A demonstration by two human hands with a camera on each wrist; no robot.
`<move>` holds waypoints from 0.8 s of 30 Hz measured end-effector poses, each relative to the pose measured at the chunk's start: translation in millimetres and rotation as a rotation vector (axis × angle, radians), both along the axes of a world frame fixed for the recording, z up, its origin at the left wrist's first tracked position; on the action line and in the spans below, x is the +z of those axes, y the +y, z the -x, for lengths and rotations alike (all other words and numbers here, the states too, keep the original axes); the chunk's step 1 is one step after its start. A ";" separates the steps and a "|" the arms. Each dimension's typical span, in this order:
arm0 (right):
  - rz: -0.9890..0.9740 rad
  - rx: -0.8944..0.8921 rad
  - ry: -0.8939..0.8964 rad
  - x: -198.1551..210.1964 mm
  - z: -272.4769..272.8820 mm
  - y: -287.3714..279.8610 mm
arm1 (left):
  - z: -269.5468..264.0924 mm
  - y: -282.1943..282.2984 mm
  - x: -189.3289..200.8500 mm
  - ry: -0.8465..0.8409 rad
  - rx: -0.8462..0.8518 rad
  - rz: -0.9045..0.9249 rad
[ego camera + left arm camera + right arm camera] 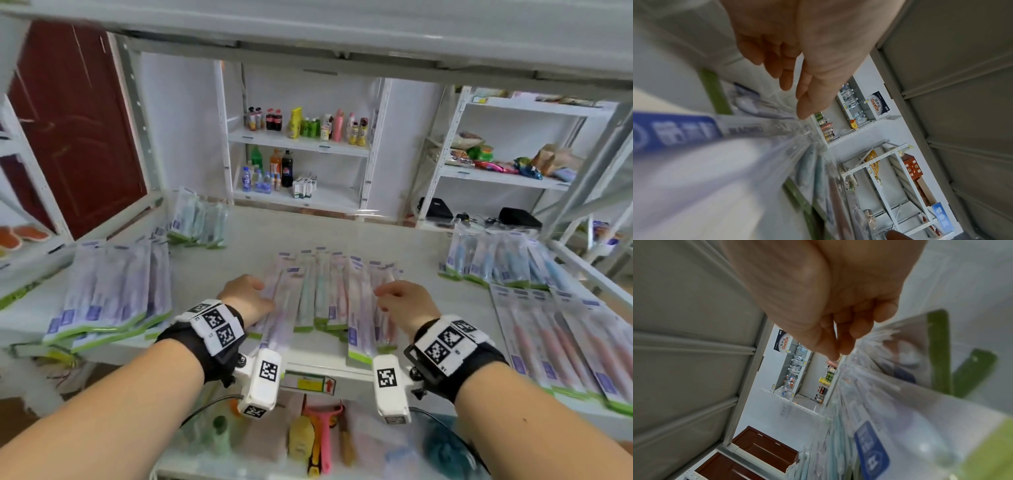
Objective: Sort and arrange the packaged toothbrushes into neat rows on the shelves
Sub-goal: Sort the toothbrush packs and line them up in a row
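Observation:
Several clear toothbrush packs with green bottom edges lie fanned in a loose central pile (322,284) on the white shelf (428,250). My left hand (263,291) rests on the pile's left side. In the left wrist view its fingers (793,91) reach out nearly straight onto a pack (748,129). My right hand (383,294) sits on the pile's right side. Its fingers (846,344) are loosely bent, with the tips on the packs (890,386). Neither hand lifts a pack.
More packs lie in a left stack (113,291), a back-left bundle (198,219), a back-right group (496,260) and a front-right row (565,342). An upper shelf (342,27) hangs overhead. A pink peeler (323,435) lies on the shelf below. Bottle shelves (301,137) stand behind.

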State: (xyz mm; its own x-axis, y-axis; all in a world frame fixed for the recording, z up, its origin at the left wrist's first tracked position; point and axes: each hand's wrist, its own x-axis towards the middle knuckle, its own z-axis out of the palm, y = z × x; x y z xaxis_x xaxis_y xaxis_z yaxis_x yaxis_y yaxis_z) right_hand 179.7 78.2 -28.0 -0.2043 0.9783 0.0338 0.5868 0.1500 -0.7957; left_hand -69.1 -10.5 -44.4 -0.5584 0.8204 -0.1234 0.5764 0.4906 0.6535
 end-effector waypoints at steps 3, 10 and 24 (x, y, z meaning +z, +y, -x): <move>0.009 -0.039 0.007 -2.3 -1.1 -7.4 | 3.0 -5.6 -4.2 0.058 -0.036 0.106; 0.052 -0.042 0.114 -1.8 10.7 -30.4 | 3.7 -11.3 4.4 0.143 -0.075 0.208; 0.303 0.337 -0.072 -6.2 81.3 -92.3 | 30.8 -31.1 -3.2 -0.001 -0.144 0.134</move>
State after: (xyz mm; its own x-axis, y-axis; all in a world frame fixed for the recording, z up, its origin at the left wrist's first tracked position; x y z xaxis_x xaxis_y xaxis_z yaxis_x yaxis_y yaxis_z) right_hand 98.5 -14.1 -34.2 -0.5039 0.8206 -0.2695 0.6005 0.1085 -0.7922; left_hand -99.9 -41.6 -47.7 -0.4361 0.8681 -0.2371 0.6466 0.4855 0.5884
